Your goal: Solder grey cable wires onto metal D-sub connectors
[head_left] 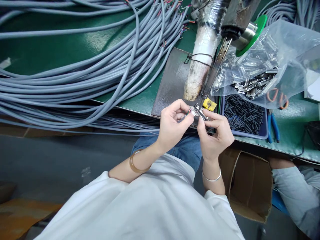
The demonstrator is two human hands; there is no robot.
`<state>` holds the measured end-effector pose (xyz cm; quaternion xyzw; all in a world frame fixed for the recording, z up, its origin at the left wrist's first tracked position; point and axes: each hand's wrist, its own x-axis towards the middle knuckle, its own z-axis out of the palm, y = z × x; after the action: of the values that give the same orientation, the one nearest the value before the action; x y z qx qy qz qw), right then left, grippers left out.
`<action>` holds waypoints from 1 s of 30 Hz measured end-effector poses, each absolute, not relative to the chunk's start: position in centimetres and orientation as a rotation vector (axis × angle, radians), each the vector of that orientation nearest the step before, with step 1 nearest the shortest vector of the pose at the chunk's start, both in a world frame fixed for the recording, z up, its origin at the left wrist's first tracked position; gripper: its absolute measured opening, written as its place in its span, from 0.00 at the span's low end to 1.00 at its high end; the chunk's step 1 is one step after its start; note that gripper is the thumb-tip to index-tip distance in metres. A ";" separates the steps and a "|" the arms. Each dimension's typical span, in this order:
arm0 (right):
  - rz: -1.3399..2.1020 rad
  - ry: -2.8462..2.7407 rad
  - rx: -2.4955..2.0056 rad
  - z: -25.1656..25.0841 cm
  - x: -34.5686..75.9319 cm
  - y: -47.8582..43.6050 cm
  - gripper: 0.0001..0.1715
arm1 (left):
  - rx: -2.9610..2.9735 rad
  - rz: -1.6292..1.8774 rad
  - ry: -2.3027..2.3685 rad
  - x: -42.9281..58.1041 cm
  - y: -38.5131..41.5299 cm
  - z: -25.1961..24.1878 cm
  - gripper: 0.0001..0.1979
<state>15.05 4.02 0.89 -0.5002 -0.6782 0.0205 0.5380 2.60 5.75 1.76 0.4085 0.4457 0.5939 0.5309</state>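
Observation:
My left hand (pixel 175 121) pinches the end of a cable, where thin coloured wires (pixel 190 110) fan out between thumb and forefinger. A small multi-pin connector (pixel 202 112) is gripped in my right hand (pixel 216 130), its row of pins beside those wires. Whether wires and pins touch is too small to tell. Just above the connector hangs the tip of a soldering iron (pixel 217 65), pointing down toward it. A spool of solder wire (pixel 252 35) with a green flange is next to the iron. Behind the connector lies a small yellow piece (pixel 210 105).
Bundled grey cables (pixel 100 80) cover the table's left. A wrapped white tube (pixel 200 66) slants down over a dark plate (pixel 170 80). At right are a tray (pixel 262 133) of black sleeves, a plastic bag (pixel 265 53) of connectors, blue-handled pliers (pixel 274 126) and another person's sleeve (pixel 295 196).

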 end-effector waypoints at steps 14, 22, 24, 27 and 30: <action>0.108 -1.579 -1.184 0.7 15.0 4.4 0.09 | 1.097 1.445 1.151 2.8 5.5 1.7 0.08; 0.066 -1.609 -1.178 1.3 15.0 4.7 0.08 | 1.106 1.458 1.133 2.6 5.7 2.3 0.08; 0.061 -1.618 -1.165 1.4 15.0 4.7 0.08 | 1.093 1.443 1.115 2.4 5.8 2.4 0.07; 0.041 -1.648 -1.147 1.2 15.1 4.6 0.10 | 1.075 1.393 1.105 2.2 5.8 2.3 0.07; 0.040 -1.663 -1.143 0.9 15.3 4.3 0.09 | 1.068 1.348 1.111 2.1 5.9 2.0 0.08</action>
<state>15.26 4.27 0.92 -0.4792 -0.6975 0.0167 0.5326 2.05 5.88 2.05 0.4456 0.4635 0.5624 0.5199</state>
